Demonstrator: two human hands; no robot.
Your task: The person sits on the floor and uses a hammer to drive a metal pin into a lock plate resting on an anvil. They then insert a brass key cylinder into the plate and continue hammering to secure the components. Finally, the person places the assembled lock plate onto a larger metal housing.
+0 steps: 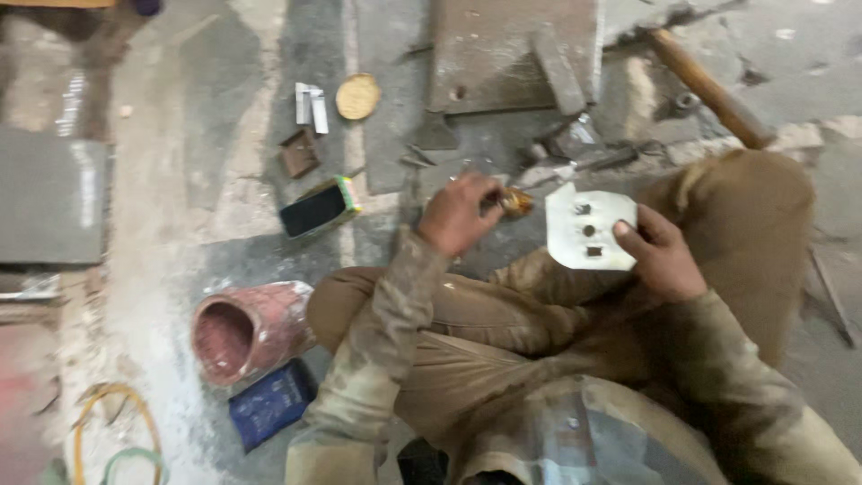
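Hands: right hand (660, 253) pinches pale holed metal plate (591, 226) upright; left hand (460, 214), just left of it, grips small brass-coloured tool (516, 203), tip aimed toward plate.

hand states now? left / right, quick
Left hand: closed around a small brownish tool, its kind too blurred to tell.
Right hand: gripping the pale metal plate with holes, thumb on its face.

Blurred object (515, 203) in closed fingers
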